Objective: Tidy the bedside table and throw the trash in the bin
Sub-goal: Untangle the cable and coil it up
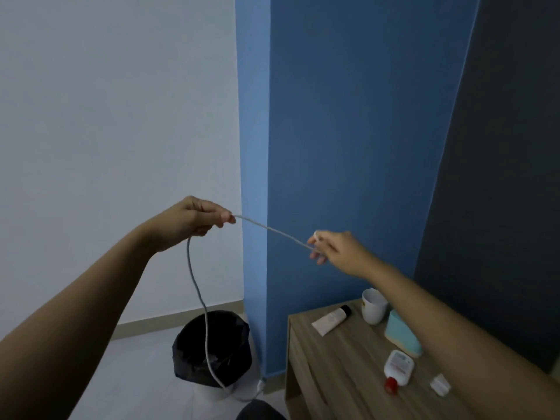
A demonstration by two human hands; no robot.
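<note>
Here, left hand (194, 221) and right hand (333, 248) each pinch a grey cable (198, 294), stretched between them, its tail hanging over the bin (212, 350).

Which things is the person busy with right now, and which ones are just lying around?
Busy with now: the cable, pinched by the left hand and the right hand; the bin on the floor; the bedside table.
Just lying on the table: tube, mug, teal object, white bottle with red cap, small white piece.

Blue wall (348, 147), possibly tiled pale floor (136, 374)
</note>
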